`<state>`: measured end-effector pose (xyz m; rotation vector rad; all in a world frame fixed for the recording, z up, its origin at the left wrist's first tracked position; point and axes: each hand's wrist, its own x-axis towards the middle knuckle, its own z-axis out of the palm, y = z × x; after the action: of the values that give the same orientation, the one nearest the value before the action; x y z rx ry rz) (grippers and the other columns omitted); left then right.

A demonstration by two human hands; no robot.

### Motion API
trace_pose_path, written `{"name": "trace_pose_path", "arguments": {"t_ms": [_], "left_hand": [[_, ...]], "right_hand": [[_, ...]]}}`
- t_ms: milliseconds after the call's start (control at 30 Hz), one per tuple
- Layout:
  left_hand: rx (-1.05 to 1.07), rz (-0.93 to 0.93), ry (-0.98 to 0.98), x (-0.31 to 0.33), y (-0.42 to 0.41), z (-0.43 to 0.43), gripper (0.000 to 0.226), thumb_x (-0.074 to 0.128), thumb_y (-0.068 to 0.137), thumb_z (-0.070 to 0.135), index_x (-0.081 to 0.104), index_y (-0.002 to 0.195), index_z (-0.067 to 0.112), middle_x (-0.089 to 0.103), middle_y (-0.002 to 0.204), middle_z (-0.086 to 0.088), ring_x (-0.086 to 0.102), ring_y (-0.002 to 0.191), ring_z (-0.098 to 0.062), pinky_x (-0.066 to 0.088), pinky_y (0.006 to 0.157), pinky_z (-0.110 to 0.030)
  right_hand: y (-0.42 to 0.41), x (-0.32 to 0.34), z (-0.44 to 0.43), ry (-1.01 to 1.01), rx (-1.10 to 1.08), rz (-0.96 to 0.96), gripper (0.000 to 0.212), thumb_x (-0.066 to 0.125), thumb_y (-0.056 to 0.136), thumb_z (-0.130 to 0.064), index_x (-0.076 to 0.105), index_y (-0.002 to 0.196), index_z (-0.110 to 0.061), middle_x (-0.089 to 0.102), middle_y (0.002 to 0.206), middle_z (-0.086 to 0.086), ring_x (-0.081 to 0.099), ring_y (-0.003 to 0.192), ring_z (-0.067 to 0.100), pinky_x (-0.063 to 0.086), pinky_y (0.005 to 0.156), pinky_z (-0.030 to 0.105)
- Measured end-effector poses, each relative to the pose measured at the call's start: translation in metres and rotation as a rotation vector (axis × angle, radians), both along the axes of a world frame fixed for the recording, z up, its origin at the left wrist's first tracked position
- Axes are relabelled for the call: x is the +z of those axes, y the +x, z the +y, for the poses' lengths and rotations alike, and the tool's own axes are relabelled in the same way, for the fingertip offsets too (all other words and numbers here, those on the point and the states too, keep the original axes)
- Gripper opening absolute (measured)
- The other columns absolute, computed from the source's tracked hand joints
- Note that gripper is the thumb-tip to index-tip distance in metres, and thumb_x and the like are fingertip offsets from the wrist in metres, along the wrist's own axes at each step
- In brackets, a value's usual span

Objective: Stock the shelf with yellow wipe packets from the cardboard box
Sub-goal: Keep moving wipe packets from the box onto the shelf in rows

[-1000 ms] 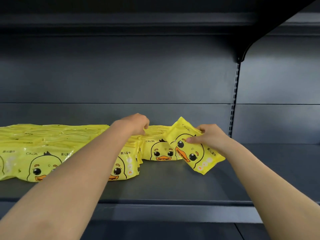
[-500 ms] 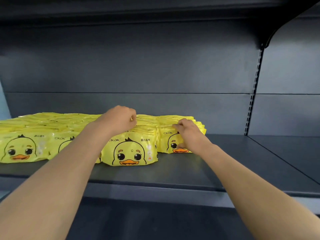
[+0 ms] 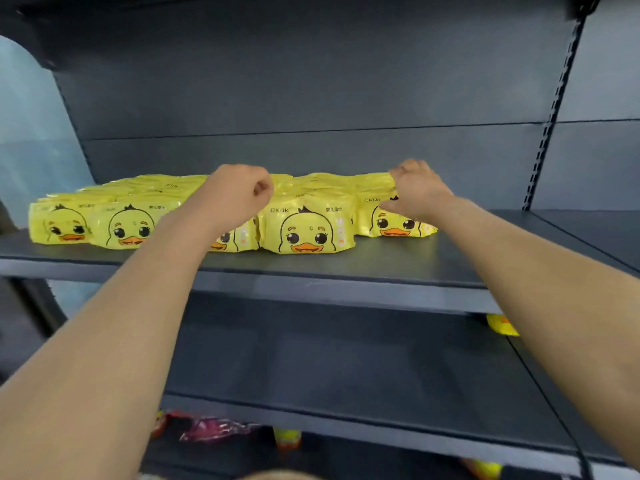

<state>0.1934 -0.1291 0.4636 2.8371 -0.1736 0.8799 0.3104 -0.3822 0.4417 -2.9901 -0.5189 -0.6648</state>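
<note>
Head view looks forward and down at a dark grey shelf (image 3: pixel 415 263) where the yellow wipe packets (image 3: pixel 308 230), each printed with a duck face, stand in rows from the left end to a little past the middle. The front row is set back from the front edge, and more rows are packed behind it toward the back panel (image 3: pixel 311 81). Five packets face outward along the front row, and the middle one is partly hidden behind the left forearm. The left hand (image 3: pixel 239 192) is balled into a fist with nothing in it. It hangs over the tops of the packets near the middle of the rows, and whether it touches them cannot be told. The right hand (image 3: pixel 419 192) is at the right end of the rows, its fingers bent down over the top edge of the rightmost packet (image 3: pixel 398 225) and gripping it there. That packet stands upright on the shelf, touching its neighbour. The right end of the shelf runs bare up to the slotted upright (image 3: pixel 547 133). On the lower shelf (image 3: pixel 346 368), a stray yellow packet (image 3: pixel 502 325) lies at the right edge, partly tucked under the shelf above. Below that, red and pink wrappers (image 3: pixel 214 427) show, too blurred to identify. A pale panel (image 3: pixel 31 133) stands past the left end of the shelf.
</note>
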Motion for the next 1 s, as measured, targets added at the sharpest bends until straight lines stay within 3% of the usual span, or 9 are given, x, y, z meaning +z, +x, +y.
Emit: {"name": "trace_pose_path", "arguments": {"t_ms": [133,233,400,533,767,1000], "left_hand": [[-0.011,0.052,-0.037,-0.018,-0.036,0.032,0.019,0.049,0.093,0.016,0.066,0.1,0.01,0.066,0.098,-0.004,0.062,0.091,-0.025,0.046,0.082,-0.03],[-0.032,0.1,-0.018,-0.033,-0.062,0.056,0.02,0.049,0.094,0.017,0.065,0.104,0.01,0.065,0.105,-0.006,0.058,0.098,-0.022,0.042,0.082,-0.029],[-0.032,0.173,0.202,-0.046,-0.112,0.089,0.034,0.045,0.096,0.035,0.059,0.117,0.012,0.056,0.119,-0.012,0.049,0.113,-0.03,0.043,0.092,-0.04],[-0.068,0.248,0.222,-0.062,-0.157,0.107,0.037,0.044,0.096,0.038,0.055,0.12,0.013,0.055,0.122,-0.011,0.049,0.113,-0.029,0.044,0.092,-0.042],[-0.13,0.391,0.162,-0.135,-0.224,0.108,0.038,0.046,0.095,0.037,0.054,0.123,0.014,0.053,0.12,-0.009,0.049,0.112,-0.026,0.043,0.092,-0.041],[-0.078,0.573,0.128,-0.254,-0.291,0.098,0.032,0.046,0.096,0.035,0.056,0.119,0.016,0.055,0.12,-0.004,0.051,0.111,-0.022,0.046,0.09,-0.038]], "right_hand": [[-0.049,0.009,0.013,0.096,0.072,0.021,0.068,0.054,0.091,-0.044,0.031,0.144,-0.007,0.036,0.146,0.016,0.027,0.137,0.032,0.028,0.111,0.044],[-0.096,0.004,0.031,0.024,0.071,0.054,0.063,0.054,0.092,-0.041,0.035,0.142,-0.007,0.038,0.144,0.017,0.029,0.136,0.031,0.03,0.107,0.04],[-0.173,-0.016,0.06,-0.073,-0.01,0.133,0.054,0.055,0.09,-0.039,0.045,0.132,-0.006,0.051,0.131,0.016,0.042,0.124,0.032,0.04,0.1,0.042],[-0.233,-0.036,0.078,-0.094,-0.024,0.197,0.053,0.054,0.091,-0.04,0.046,0.131,-0.007,0.05,0.131,0.016,0.045,0.121,0.033,0.041,0.096,0.039],[-0.308,-0.11,0.088,-0.108,-0.025,0.379,0.05,0.054,0.091,-0.043,0.05,0.125,-0.007,0.054,0.122,0.015,0.049,0.113,0.033,0.043,0.094,0.042],[-0.361,-0.223,0.079,-0.046,0.009,0.633,0.047,0.054,0.092,-0.039,0.049,0.13,-0.012,0.053,0.126,0.011,0.05,0.115,0.028,0.044,0.095,0.039]]}}
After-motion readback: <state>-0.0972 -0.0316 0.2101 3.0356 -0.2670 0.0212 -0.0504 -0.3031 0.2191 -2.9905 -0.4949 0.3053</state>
